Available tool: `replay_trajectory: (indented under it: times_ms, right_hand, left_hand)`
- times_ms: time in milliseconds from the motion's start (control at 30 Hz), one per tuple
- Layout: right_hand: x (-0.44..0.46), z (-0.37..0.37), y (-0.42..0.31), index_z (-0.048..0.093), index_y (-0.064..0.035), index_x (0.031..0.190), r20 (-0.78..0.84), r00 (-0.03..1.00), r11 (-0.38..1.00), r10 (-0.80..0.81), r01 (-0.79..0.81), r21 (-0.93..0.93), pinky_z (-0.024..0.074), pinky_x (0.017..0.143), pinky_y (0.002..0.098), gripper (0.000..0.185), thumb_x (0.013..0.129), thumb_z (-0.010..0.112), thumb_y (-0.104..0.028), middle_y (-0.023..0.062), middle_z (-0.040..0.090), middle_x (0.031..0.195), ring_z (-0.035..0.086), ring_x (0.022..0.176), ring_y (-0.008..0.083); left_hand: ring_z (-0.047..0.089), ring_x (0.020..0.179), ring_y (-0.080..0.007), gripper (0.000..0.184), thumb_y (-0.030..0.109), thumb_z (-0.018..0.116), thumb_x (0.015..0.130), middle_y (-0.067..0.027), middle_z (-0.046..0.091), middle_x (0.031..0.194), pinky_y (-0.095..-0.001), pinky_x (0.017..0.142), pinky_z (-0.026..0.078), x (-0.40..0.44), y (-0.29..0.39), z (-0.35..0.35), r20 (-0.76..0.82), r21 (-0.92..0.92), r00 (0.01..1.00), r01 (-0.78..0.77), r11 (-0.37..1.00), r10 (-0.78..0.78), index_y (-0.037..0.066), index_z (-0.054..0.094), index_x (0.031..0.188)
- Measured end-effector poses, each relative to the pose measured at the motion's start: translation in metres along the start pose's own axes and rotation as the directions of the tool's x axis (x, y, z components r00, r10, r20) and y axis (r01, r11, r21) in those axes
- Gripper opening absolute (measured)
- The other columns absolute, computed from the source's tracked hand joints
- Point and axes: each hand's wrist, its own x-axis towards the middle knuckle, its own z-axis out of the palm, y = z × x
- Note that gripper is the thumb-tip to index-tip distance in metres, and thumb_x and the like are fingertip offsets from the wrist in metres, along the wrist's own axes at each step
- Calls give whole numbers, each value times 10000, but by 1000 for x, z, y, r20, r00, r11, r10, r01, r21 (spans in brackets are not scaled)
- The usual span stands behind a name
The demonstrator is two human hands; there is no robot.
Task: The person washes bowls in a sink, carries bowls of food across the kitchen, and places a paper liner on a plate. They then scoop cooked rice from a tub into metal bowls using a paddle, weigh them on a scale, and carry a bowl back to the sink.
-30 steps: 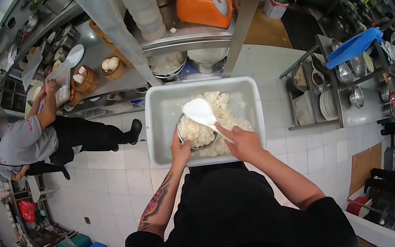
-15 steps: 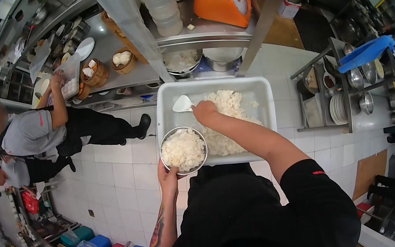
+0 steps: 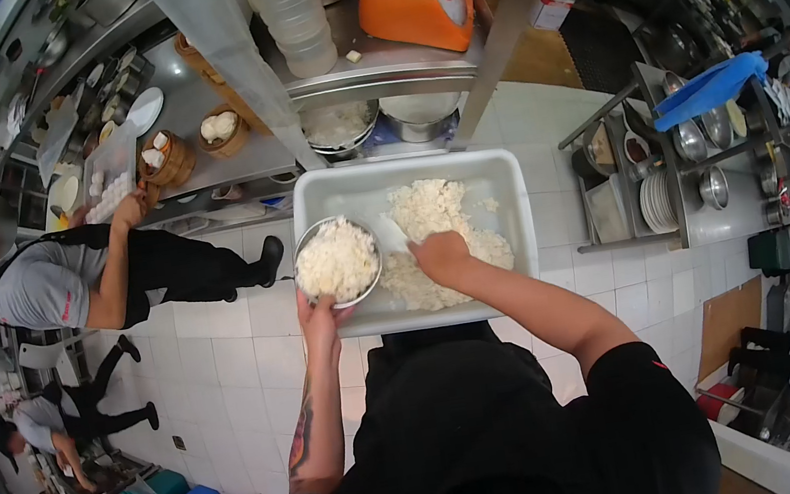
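Observation:
My left hand (image 3: pixel 318 316) grips the lower rim of a round metal bowl (image 3: pixel 337 261) heaped with rice, held over the left side of a white rectangular tub (image 3: pixel 520 229). Inside the tub, loose rice (image 3: pixel 428 207) lies in the middle and to the right. My right hand (image 3: pixel 441 259) is closed round the handle of a white paddle (image 3: pixel 392 235), at the left edge of the loose rice. The paddle's handle is mostly hidden by my fingers.
Beyond the tub, a shelf holds an orange scale (image 3: pixel 418 9) above metal pots (image 3: pixel 421 114). A co-worker (image 3: pixel 46 281) stands left, near steamer baskets (image 3: pixel 167 162); another person (image 3: pixel 56 421) is lower left. A rack with plates (image 3: pixel 657 200) stands right.
The bowl went from inside the tub to its left side and is now heaped higher. The paddle moved left, then back to the loose rice. The nearer co-worker's arm lowered.

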Motion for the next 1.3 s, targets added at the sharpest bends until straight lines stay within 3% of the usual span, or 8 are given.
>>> replay_trajectory:
  times_ms: [433, 467, 567, 700, 767, 867, 1167, 1300]
  right_hand:
    - [-191, 36, 52, 533, -274, 1426, -7, 968, 751, 249, -189, 633, 531, 819, 454, 480, 954, 611, -315, 175, 709, 1040, 672, 938, 381]
    - [-195, 46, 48, 519, -259, 1438, -92, 947, 658, 308, -142, 739, 530, 845, 440, 483, 964, 603, -298, 186, 702, 1086, 671, 978, 382]
    - [-201, 45, 39, 490, -215, 1462, -125, 908, 481, 401, -93, 872, 519, 910, 396, 490, 984, 590, -254, 216, 666, 1206, 660, 1076, 383]
    - [-205, 39, 36, 497, -218, 1457, -142, 906, 432, 399, -50, 900, 525, 894, 393, 485, 983, 594, -244, 224, 673, 1179, 667, 1052, 386]
    - [-206, 36, 41, 503, -218, 1453, -205, 908, 487, 366, 1, 873, 529, 886, 402, 483, 980, 598, -246, 228, 676, 1162, 669, 1036, 390]
    - [-209, 31, 51, 520, -222, 1439, -115, 931, 629, 346, -139, 765, 534, 870, 421, 475, 972, 608, -248, 225, 685, 1128, 667, 1008, 398]
    - [-220, 42, 53, 556, -159, 1404, -266, 856, 538, 443, -16, 843, 531, 883, 422, 450, 966, 619, -238, 220, 678, 1155, 658, 1030, 403]
    - [-218, 49, 52, 561, -160, 1400, -246, 863, 519, 441, -21, 855, 526, 900, 412, 443, 967, 618, -235, 218, 673, 1179, 651, 1058, 401]
  left_hand:
    - [644, 1106, -295, 593, 21, 569, 939, -176, 550, 1353, -376, 802, 612, 67, -66, 47, -56, -254, 983, 158, 954, -177, 47, 342, 1487]
    - [633, 1103, -279, 540, 39, 586, 941, -161, 560, 1340, -355, 795, 585, 47, -50, 59, -42, 48, 999, 3, 999, -1, 46, 407, 1450]
    - [601, 1096, -275, 420, 29, 609, 906, -158, 599, 1261, -333, 827, 512, 68, -2, 85, 444, 522, 535, -807, 277, 719, 47, 573, 1324]
    - [566, 1112, -430, 484, 52, 659, 803, -228, 609, 1206, -468, 951, 477, 111, 124, 166, 558, 589, 266, -795, -149, 786, 50, 597, 1283]
    - [517, 1208, -462, 475, 77, 658, 801, -242, 550, 1325, -497, 1013, 446, 160, 143, 178, 554, 786, 588, -603, -136, 590, 64, 605, 1273]
    - [520, 1222, -432, 496, 106, 659, 784, -249, 523, 1366, -493, 1011, 449, 194, 152, 180, 568, 810, 674, -561, -173, 472, 52, 596, 1273]
    - [627, 829, -375, 310, -72, 551, 790, -170, 618, 1022, -440, 726, 510, 113, 143, 155, 565, 563, 302, -822, -91, 768, 70, 705, 1019]
    - [577, 678, -255, 296, -75, 568, 755, -108, 583, 915, -333, 598, 466, 26, 72, 96, 523, 607, 591, -764, 218, 615, 72, 703, 973]
